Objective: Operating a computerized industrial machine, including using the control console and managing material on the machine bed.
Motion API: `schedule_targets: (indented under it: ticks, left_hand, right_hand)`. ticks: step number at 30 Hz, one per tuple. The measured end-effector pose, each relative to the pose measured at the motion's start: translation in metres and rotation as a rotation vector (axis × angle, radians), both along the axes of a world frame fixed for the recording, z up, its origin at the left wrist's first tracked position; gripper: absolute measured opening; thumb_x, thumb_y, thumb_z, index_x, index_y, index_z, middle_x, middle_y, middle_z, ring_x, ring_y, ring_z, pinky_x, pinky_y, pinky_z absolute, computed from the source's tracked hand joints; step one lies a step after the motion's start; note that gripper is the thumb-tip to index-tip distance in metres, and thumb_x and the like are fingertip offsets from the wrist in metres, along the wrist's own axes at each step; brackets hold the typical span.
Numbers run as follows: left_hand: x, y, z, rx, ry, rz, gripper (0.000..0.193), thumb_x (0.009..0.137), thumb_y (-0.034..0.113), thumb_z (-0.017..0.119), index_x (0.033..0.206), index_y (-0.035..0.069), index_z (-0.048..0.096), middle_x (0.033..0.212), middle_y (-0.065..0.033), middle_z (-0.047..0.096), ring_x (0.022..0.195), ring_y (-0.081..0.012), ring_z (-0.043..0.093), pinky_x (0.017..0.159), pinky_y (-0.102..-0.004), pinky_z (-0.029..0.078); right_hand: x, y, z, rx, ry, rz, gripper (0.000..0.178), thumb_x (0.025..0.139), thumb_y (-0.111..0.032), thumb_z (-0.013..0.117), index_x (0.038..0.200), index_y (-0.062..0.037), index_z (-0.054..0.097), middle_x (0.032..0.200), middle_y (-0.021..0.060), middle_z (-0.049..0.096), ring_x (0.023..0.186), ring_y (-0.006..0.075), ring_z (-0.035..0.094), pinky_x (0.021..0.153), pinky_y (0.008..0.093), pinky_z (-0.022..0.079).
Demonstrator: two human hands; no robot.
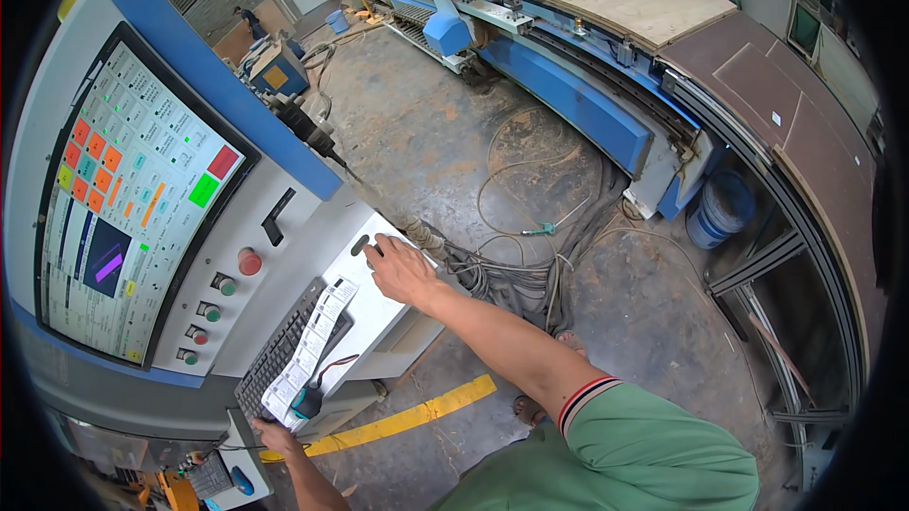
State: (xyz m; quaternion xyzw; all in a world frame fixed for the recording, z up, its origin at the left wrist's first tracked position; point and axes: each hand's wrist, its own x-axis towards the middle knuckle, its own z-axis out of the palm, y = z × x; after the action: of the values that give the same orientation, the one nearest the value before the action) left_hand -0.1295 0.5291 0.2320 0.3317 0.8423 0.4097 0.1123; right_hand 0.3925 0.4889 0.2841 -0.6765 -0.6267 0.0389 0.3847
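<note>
Work at console (pixel 301 236) in progress: screen (pixel 142 208) lit at 9 o'clock, label strip (pixel 312 345) laid over keyboard (pixel 268 365) at 8 o'clock; share remaining cannot be judged. Right hand (pixel 402 271) near centre, fingers slightly spread over table (pixel 381 310); left hand (pixel 276 436) at 7 o'clock, fingers partly hidden, grip cannot be told. Counts: one screen, one label strip, three green buttons (pixel 212 313), two red buttons (pixel 250 262).

Across the grey floor (pixel 407 123) runs a long blue machine (pixel 568 89) — a pale board (pixel 653 4) on top, brown panels (pixel 748 85) nearer. A blue bucket (pixel 721 213) stands by the machine's end; dark cables (pixel 507 282) lie bunched (a yellow stripe (pixel 407 418) curves nearby).
</note>
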Motion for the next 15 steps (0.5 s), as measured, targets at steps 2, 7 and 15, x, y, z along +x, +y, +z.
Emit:
schedule_targets:
  ticks: [2, 7, 15]
  left_hand:
    - [0.004, -0.002, 0.003, 0.004, 0.002, -0.020, 0.099, 0.101, 0.071, 0.035, 0.118, -0.022, 0.063, 0.119, -0.0388, 0.066, 0.115, -0.0490, 0.061, 0.102, -0.0484, 0.044]
    - [0.011, -0.003, 0.006, -0.031, 0.044, -0.016, 0.100, 0.101, 0.072, 0.033, 0.117, -0.022, 0.063, 0.119, -0.0397, 0.065, 0.116, -0.0498, 0.061, 0.103, -0.0494, 0.044]
    - [-0.004, 0.006, -0.006, -0.024, 0.035, -0.001, 0.101, 0.101, 0.072, 0.030, 0.115, -0.021, 0.065, 0.119, -0.0389, 0.066, 0.116, -0.0511, 0.060, 0.104, -0.0518, 0.043]
  right_hand:
    - [0.001, 0.000, -0.001, 0.000, -0.003, 0.000, 0.044, 0.086, -0.012, 0.062, 0.130, -0.0017, 0.060, 0.127, 0.0188, 0.055, 0.119, 0.0349, 0.058, 0.095, 0.0472, 0.055]
    - [0.003, 0.001, -0.007, 0.054, -0.033, -0.019, 0.044, 0.087, -0.012, 0.061, 0.129, -0.0013, 0.059, 0.127, 0.0191, 0.055, 0.120, 0.0357, 0.058, 0.096, 0.0482, 0.054]
    - [0.001, 0.000, -0.002, -0.023, -0.010, 0.007, 0.045, 0.088, -0.014, 0.062, 0.131, -0.0016, 0.057, 0.129, 0.0191, 0.053, 0.122, 0.0366, 0.057, 0.095, 0.0494, 0.054]
